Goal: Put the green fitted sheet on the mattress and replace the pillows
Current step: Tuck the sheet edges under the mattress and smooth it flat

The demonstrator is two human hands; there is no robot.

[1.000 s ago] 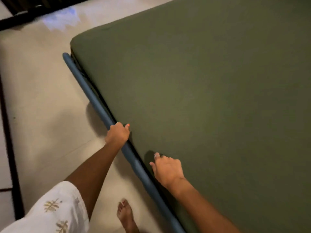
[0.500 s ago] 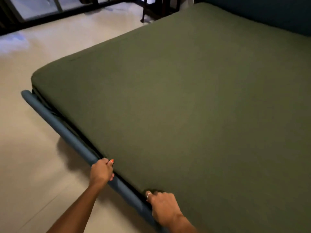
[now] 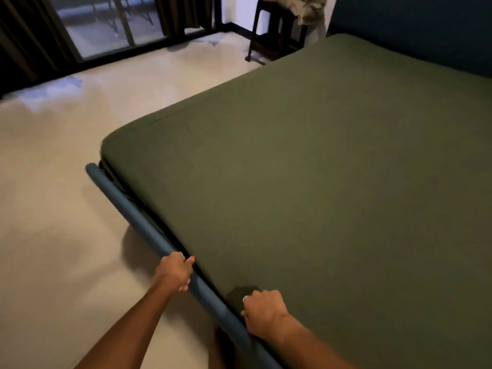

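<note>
The green fitted sheet (image 3: 319, 182) is already stretched smooth over the mattress and fills most of the right side of the frame, with its near corner sitting left of centre above the blue bed frame rail (image 3: 138, 222). Down at the bottom centre the left hand (image 3: 174, 272) has its fingers curled over the rail right at the sheet's edge, and the right hand (image 3: 263, 312) is clenched at the mattress edge, fingers tucked down out of sight so can't tell exactly what it's got hold of. Pale floor (image 3: 53, 209) takes up the left, and there's a dark wooden stand (image 3: 271, 33) up top by the glass doors (image 3: 106, 25)
</note>
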